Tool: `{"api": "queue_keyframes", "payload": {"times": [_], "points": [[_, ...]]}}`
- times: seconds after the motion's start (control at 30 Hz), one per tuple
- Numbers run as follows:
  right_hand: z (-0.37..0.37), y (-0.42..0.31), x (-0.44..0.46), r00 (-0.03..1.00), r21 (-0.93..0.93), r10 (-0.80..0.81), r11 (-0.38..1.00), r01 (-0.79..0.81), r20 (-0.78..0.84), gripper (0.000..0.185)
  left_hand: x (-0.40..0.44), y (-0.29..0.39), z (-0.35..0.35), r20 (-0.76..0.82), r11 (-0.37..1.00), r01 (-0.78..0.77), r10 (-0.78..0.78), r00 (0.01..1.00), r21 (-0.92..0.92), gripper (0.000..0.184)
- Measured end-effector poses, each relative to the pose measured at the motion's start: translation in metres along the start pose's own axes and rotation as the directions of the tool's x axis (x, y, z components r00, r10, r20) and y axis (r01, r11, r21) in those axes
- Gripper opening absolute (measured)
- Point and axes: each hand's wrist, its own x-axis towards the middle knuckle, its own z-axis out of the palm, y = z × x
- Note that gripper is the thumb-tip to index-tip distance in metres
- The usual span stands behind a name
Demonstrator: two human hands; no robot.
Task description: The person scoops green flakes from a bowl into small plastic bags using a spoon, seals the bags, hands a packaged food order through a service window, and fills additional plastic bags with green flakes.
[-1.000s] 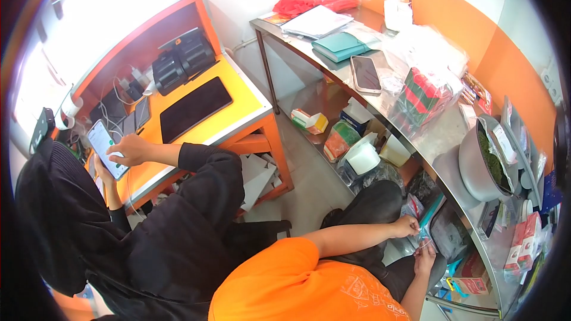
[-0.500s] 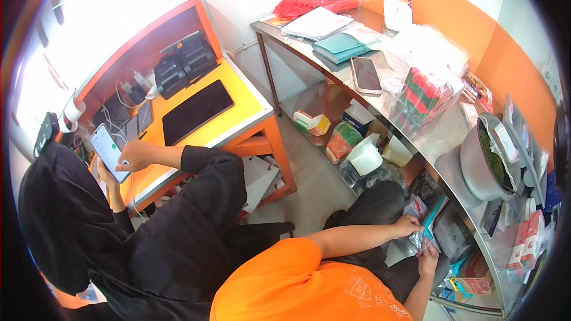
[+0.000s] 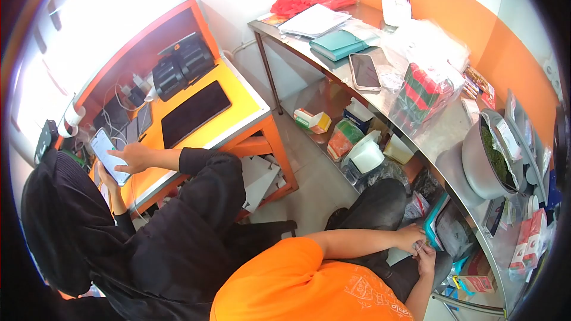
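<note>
Whereas they were slightly apart, the left hand and right hand now meet, near the teal box; grip hidden, I cannot tell; fingertip work, seemingly.

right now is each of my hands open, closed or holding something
Left hand: close to the right; too small to tell if it holds anything.
Right hand: close to the left; its grip cannot be told either.

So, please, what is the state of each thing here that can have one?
Left hand and right hand: close together, grip unclear
Held-up phone: screen lit
Teal folder: closed
Phone beside folder: screen dark
Tablet: screen dark
Grey pot: uncovered, green contents visible
Red bag: crumpled
</note>
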Motion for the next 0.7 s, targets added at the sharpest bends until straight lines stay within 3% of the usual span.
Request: {"api": "queue_keyframes", "payload": {"times": [0.17,0.27,0.37,0.4,0.43,0.47,0.5,0.53,0.63,0.7], "points": [[-0.01,0.004,0.003,0.997,0.093,0.042,0.994,-0.048,0.062,0.025,0.008,-0.013,-0.003,0.125,0.977,0.092,-0.068,0.99,-0.193,0.049],[-0.009,0.001,0.0,0.998,0.147,0.041,0.988,-0.049,0.057,0.028,0.007,-0.009,-0.001,0.019,0.981,0.044,-0.041,0.999,-0.187,0.047],[-0.001,-0.009,-0.006,0.995,0.145,0.094,0.984,-0.099,0.042,0.029,0.007,-0.007,-0.003,0.108,0.976,0.083,-0.062,0.992,-0.202,0.05],[-0.003,-0.006,-0.006,0.996,0.136,0.067,0.988,-0.074,0.055,0.032,0.005,-0.002,-0.008,0.04,0.979,0.006,0.002,0.999,-0.203,0.054],[-0.007,-0.001,-0.003,0.994,0.131,0.093,0.986,-0.101,0.062,0.034,0.006,0.001,-0.012,0.08,0.972,0.043,-0.025,0.996,-0.23,0.057],[-0.004,-0.007,-0.007,0.993,0.162,0.093,0.981,-0.104,0.077,0.033,0.008,0.002,-0.018,0.127,0.98,0.054,-0.03,0.992,-0.194,0.055],[0.002,-0.017,-0.01,0.992,0.176,0.107,0.977,-0.118,0.072,0.032,0.01,0.001,-0.017,0.076,0.984,-0.006,0.02,0.997,-0.177,0.051],[-0.01,-0.004,-0.006,0.993,0.165,0.086,0.981,-0.099,0.087,0.029,0.011,0.001,-0.018,0.188,0.979,0.104,-0.071,0.98,-0.175,0.048],[-0.013,-0.007,-0.013,0.976,0.262,0.196,0.941,-0.214,0.094,0.027,0.011,-0.002,-0.006,0.159,0.962,0.108,-0.069,0.985,-0.252,0.046],[-0.016,-0.001,-0.014,0.981,0.296,0.18,0.936,-0.192,0.066,0.027,0.007,0.011,-0.012,0.186,0.942,0.129,-0.072,0.98,-0.31,0.046]]}}
